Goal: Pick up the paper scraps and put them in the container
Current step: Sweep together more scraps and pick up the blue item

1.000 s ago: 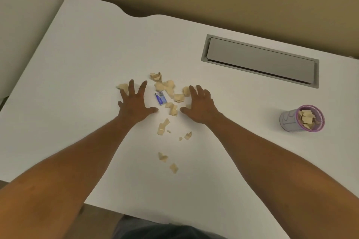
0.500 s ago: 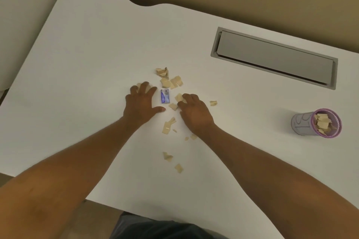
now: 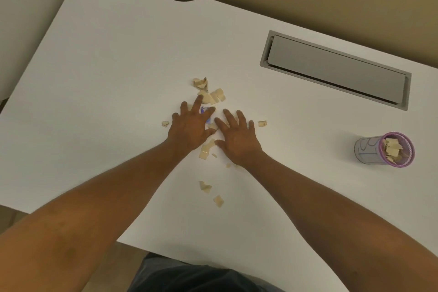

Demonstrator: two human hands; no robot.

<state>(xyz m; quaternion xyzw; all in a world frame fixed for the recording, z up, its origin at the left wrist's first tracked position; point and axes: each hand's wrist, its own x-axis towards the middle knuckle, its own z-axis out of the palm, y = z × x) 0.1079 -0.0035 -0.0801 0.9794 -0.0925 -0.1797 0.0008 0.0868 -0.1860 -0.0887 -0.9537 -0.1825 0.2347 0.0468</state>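
Your left hand (image 3: 189, 129) and right hand (image 3: 237, 138) lie flat on the table (image 3: 106, 78) with straight fingers, grasping nothing, probably to sweep the paper scraps (image 3: 209, 95) together. The scraps lie around and under them. The cup (image 3: 369, 149), already holding some scraps, stands well apart at your right.

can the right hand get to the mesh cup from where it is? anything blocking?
Probably yes. The right hand lies flat among the paper scraps, and only bare desk lies between it and the mesh cup off to its right.
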